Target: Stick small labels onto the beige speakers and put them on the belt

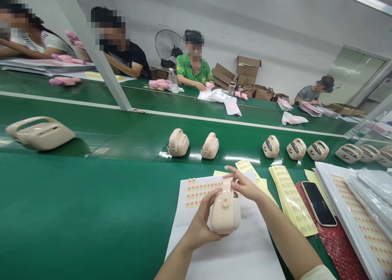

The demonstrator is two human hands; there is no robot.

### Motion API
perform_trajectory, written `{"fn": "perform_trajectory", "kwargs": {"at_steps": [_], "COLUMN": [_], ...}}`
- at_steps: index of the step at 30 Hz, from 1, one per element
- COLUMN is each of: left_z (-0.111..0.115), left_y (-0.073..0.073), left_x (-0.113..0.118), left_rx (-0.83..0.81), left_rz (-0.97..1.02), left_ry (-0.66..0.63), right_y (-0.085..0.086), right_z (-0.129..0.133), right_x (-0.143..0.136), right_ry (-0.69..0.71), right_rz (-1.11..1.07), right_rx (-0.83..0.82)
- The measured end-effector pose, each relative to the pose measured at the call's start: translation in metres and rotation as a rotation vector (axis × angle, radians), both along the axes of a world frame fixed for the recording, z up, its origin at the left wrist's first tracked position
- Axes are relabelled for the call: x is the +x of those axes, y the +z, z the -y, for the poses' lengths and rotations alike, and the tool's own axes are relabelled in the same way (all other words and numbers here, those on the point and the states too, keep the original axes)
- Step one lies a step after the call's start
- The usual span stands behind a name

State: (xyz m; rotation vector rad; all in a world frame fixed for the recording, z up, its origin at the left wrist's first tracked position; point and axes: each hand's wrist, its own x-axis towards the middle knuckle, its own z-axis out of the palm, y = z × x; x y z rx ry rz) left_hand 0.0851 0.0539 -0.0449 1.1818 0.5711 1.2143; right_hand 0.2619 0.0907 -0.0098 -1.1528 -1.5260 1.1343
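A cream handled device (224, 214) is held above a white sheet with rows of small orange stickers (199, 192). My left hand (200, 225) wraps round its left side and underside, thumb below. At the top right of the device, my right hand (243, 184) has its fingers apart, the index stretched out past the handle; part of the hand is behind the handle, and no object shows in it. A round orange mark sits at the handle's lower end. Yellow sticker strips (290, 200) lie to the right of the sheet.
More cream devices (178, 143) stand in a row on the green belt (134, 145) beyond. At right lie a phone (319, 203), red bubble wrap (339, 247) and stacked sticker sheets (352, 214). Across the table sit several people, one in a green shirt (196, 69). A slanted post (98, 51) rises left.
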Motion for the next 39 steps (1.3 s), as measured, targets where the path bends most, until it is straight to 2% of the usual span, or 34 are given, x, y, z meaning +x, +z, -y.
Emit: {"fn": "perform_trajectory", "kwargs": {"at_steps": [2,3,5,8,10,12,15,17,20,22,25,27,29,31,35,39], "left_z": [0.0,0.0,-0.004,-0.012,-0.016,-0.018,-0.018,-0.017,-0.017,-0.017,-0.017,-0.016,-0.015,-0.015,-0.023,-0.034], "left_y": [-0.004,-0.008,-0.016,-0.029,-0.036,-0.039,-0.04,-0.039,-0.038,-0.037,-0.032,-0.029,-0.028,-0.028,-0.035,-0.037], "left_x": [0.002,0.005,0.012,0.021,0.024,0.023,0.021,0.022,0.024,0.025,0.025,0.024,0.023,0.023,0.022,0.017], "left_rx": [-0.063,-0.105,-0.187,-0.223,-0.186,-0.137,-0.108,-0.099,-0.078,-0.075,-0.09,-0.118,-0.169,-0.215,-0.3,-0.415], "left_rz": [0.113,0.159,0.175,-0.015,-0.19,-0.3,-0.338,-0.344,-0.354,-0.384,-0.434,-0.421,-0.358,-0.289,-0.163,0.026], "left_ry": [-0.085,-0.097,-0.025,0.163,0.163,0.143,0.162,0.169,0.167,0.169,0.157,0.143,0.137,0.127,0.149,0.174], "right_y": [0.002,0.005,0.015,0.034,0.042,0.044,0.039,0.035,0.033,0.033,0.033,0.03,0.025,0.022,0.028,0.033], "right_z": [-0.006,-0.009,-0.019,-0.047,-0.073,-0.101,-0.135,-0.148,-0.153,-0.15,-0.146,-0.149,-0.154,-0.157,-0.138,-0.083], "right_x": [0.009,0.013,0.019,0.024,0.026,0.029,0.038,0.046,0.047,0.034,-0.005,-0.035,-0.06,-0.074,-0.072,-0.056], "right_ry": [0.128,0.122,-0.026,-0.369,-0.559,-0.691,-0.778,-0.801,-0.852,-0.882,-0.774,-0.589,-0.53,-0.54,-0.538,-0.404], "right_rz": [-0.022,-0.028,-0.035,0.032,0.19,0.355,0.447,0.461,0.492,0.516,0.438,0.239,0.15,0.092,-0.047,-0.206], "right_rx": [-0.154,-0.206,-0.208,-0.024,0.077,0.1,0.051,0.027,0.049,0.119,0.18,0.034,-0.097,-0.182,-0.218,-0.242]}}
